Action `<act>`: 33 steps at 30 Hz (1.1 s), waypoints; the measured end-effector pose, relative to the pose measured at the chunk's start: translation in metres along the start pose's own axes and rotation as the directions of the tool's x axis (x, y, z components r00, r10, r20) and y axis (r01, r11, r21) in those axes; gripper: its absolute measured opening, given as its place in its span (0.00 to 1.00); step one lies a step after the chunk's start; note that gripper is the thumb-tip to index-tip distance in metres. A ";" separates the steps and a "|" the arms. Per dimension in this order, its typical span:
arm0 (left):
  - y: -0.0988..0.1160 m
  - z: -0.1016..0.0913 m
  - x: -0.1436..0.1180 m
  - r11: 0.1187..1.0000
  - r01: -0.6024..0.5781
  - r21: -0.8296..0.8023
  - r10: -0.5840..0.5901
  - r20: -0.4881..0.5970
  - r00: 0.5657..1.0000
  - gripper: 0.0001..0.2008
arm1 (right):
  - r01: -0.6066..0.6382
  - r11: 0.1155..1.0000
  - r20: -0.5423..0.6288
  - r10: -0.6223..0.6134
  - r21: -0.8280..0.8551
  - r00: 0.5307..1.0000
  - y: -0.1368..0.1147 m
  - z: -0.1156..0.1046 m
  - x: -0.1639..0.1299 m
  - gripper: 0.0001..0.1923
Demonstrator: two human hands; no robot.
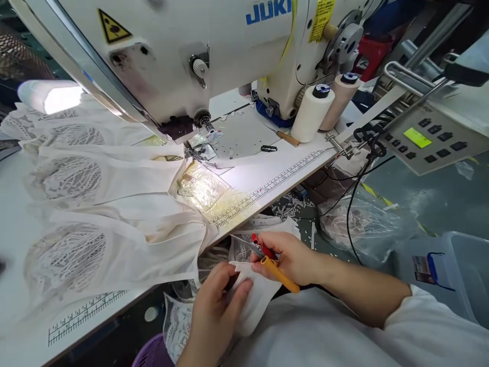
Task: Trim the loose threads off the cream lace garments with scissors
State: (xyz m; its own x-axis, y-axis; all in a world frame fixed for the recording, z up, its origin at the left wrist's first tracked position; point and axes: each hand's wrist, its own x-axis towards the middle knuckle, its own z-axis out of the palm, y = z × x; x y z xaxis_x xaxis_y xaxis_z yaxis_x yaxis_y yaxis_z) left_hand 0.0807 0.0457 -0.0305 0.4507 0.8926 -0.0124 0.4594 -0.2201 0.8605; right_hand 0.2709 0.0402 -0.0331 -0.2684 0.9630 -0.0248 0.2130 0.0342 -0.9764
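Observation:
My left hand grips a small white fabric piece in my lap, below the table edge. My right hand holds a red-handled thread snipper together with a yellow pencil, touching the same piece. White lace pieces lie beneath both hands. A chain of cream fabric pieces with lace ovals spreads over the table to the left, running to the presser foot of the white Juki sewing machine.
Ruler marks line the table's front edge. Two thread cones and an awl stand by the machine base. A control panel is at right, with a plastic bag and a blue bin on the floor. A lamp glows at left.

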 end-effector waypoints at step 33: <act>-0.005 -0.003 -0.020 0.747 0.041 -0.664 -0.350 -0.340 0.873 0.07 | -0.005 0.930 -0.110 0.049 0.367 0.993 0.012 0.012 -0.001 0.07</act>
State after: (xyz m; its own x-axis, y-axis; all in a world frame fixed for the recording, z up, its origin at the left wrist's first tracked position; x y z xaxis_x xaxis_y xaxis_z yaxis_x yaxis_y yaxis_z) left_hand 0.0674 0.0303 -0.0327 -0.0281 0.9899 -0.1390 -0.1466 0.1335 0.9802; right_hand 0.2629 0.0360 -0.0475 -0.1527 0.9871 -0.0488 -0.1457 -0.0713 -0.9868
